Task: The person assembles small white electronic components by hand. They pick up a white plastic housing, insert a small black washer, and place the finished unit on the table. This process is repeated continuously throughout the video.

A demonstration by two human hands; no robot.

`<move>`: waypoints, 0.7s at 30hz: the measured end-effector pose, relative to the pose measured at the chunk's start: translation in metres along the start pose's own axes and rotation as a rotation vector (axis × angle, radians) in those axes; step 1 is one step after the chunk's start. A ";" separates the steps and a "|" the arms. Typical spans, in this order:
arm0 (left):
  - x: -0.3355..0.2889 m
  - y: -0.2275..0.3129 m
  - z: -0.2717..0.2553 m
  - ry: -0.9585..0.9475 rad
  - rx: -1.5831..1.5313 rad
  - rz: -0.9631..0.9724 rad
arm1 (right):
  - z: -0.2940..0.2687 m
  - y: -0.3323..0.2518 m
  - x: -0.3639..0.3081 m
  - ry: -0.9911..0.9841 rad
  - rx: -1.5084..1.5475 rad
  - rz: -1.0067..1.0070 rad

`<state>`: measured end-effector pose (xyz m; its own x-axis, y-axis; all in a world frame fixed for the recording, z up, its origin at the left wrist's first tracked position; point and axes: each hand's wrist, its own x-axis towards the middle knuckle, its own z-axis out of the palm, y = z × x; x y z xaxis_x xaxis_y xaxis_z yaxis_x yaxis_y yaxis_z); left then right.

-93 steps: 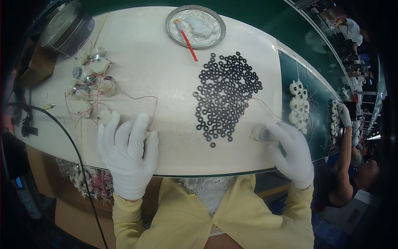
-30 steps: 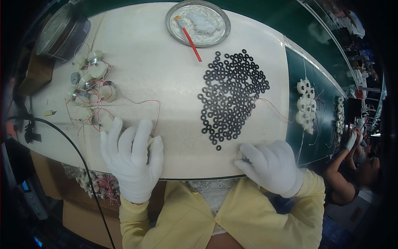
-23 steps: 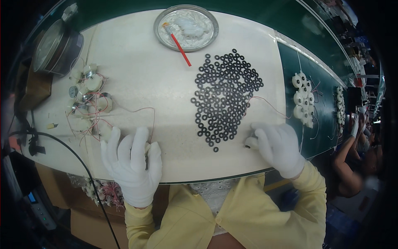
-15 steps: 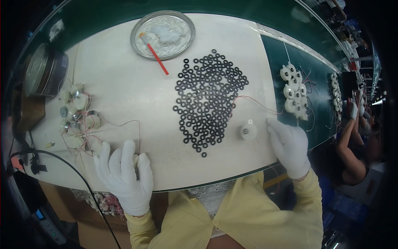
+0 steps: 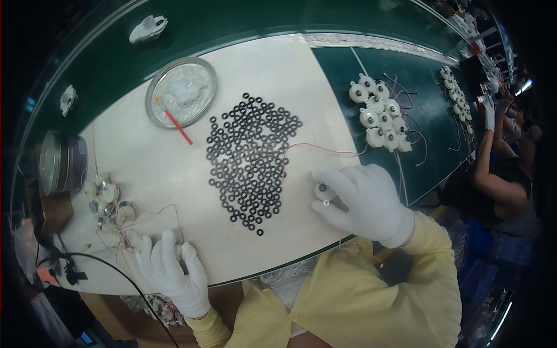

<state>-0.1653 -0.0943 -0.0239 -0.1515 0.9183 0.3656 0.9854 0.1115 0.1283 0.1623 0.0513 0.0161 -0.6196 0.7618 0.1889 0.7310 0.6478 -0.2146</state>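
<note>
My right hand [image 5: 371, 203], in a white glove, has its thumb and fingers around a small white round motor [image 5: 323, 189] with a dark centre. A thin red wire curves on the table just beyond that hand. My left hand [image 5: 174, 272], also gloved, rests by the near left edge, closed on a mostly hidden small motor [image 5: 180, 254]. A thin wire runs up from that part. Many black rubber rings [image 5: 255, 168] lie spread in a patch between my hands. Further left, several small motors [image 5: 107, 203] with tangled red wires are heaped together.
A round metal dish [image 5: 152, 107] of whitish grease holds a red stick [image 5: 178, 126]. White motors [image 5: 380, 116] stand grouped on the green surface at right. A round tin [image 5: 61, 162], black cable [image 5: 110, 264] and box sit left. Another person's arm [image 5: 490, 168] is at far right.
My right hand has moved left and taken hold of the white motor that was lying on the table. My left hand keeps its grip. The whole view has shifted and turned.
</note>
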 end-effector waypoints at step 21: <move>0.002 -0.006 0.001 0.045 0.100 0.070 | -0.024 0.070 -0.088 0.237 0.155 0.574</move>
<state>-0.1711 -0.0930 -0.0248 -0.0829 0.9075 0.4117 0.9962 0.0867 0.0094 0.2745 0.0297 0.0079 -0.0491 0.9774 0.2055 0.8671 0.1438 -0.4768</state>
